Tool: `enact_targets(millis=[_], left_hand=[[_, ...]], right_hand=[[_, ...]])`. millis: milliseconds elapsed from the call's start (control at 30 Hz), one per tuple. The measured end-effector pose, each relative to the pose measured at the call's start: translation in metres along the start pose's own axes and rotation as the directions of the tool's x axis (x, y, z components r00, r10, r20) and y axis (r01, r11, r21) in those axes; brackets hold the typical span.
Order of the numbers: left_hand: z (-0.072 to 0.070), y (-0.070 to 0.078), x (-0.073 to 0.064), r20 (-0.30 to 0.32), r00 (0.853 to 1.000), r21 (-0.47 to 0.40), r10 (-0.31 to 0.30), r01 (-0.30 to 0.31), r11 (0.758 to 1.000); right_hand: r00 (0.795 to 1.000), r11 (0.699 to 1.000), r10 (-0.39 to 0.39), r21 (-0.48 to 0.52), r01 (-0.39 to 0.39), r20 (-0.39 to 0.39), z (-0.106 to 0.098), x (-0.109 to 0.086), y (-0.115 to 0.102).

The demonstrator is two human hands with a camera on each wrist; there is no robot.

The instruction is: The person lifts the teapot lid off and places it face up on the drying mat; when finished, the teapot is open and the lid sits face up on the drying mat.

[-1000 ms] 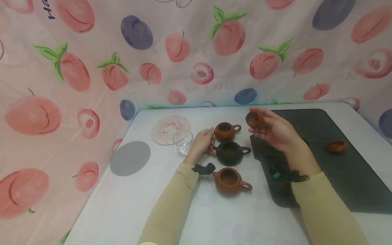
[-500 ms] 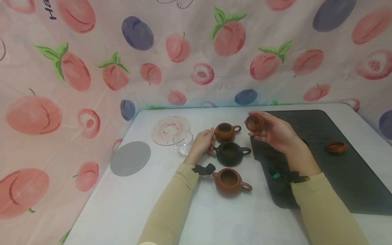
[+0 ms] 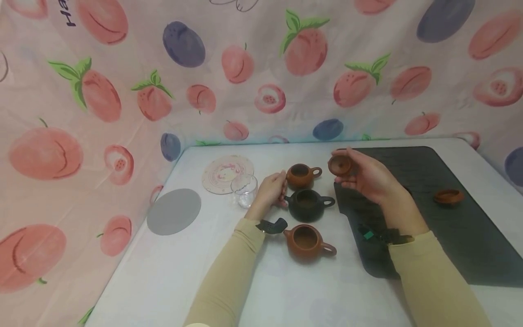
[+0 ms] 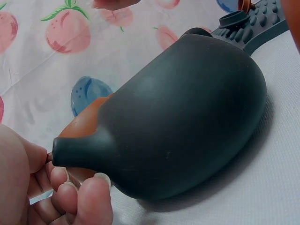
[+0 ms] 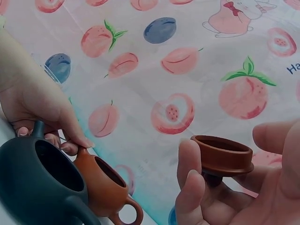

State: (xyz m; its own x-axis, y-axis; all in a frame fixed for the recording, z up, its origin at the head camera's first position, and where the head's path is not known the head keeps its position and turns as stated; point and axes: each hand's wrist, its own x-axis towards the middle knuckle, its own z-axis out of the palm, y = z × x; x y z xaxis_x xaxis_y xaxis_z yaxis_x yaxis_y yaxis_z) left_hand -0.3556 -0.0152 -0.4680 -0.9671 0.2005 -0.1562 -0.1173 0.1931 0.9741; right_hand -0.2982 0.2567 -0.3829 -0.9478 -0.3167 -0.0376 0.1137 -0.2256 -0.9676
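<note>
My right hand (image 3: 369, 175) holds a small brown teapot lid (image 3: 340, 165) in the air, right of the pots. In the right wrist view the lid (image 5: 224, 152) is upside down, hollow side up, knob below, fingers around its edge. My left hand (image 3: 269, 188) pinches the spout tip of the far brown teapot (image 3: 300, 177). Beside it stands a black teapot (image 3: 307, 205), whose body (image 4: 183, 117) hides most of the brown one in the left wrist view. Nearest me is a reddish-brown teapot (image 3: 305, 243). All three are lidless, handles pointing right.
A dark tray (image 3: 441, 240) fills the right side, with another brown lid (image 3: 448, 196) and a black lid (image 4: 233, 19) on it. To the left are a clear glass (image 3: 245, 193), a patterned round mat (image 3: 222, 168) and a grey disc (image 3: 173, 212). Fruit-print cloth (image 3: 253, 59) hangs behind.
The lid in my right hand has turned and tilted in the fingers, its hollow side now facing further up. The right hand sits slightly lower; the left hand and teapots have not moved.
</note>
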Motion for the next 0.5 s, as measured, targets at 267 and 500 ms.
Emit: enact_targets(millis=[267,500], left_hand=[[-0.0001,-0.0007,0.0015,0.005,1.0,0.003,0.0,0.0,1.0],[-0.001,-0.0002,0.0019,0.013,1.0,0.013,0.002,-0.002,1.0]], right_hand=[[0.999,0.994,-0.004,-0.11,-0.001,-0.046,0.0031,-0.0011,-0.0023],[0.997,0.977,-0.003,-0.215,-0.013,-0.075,0.0042,-0.0017,-0.0045]])
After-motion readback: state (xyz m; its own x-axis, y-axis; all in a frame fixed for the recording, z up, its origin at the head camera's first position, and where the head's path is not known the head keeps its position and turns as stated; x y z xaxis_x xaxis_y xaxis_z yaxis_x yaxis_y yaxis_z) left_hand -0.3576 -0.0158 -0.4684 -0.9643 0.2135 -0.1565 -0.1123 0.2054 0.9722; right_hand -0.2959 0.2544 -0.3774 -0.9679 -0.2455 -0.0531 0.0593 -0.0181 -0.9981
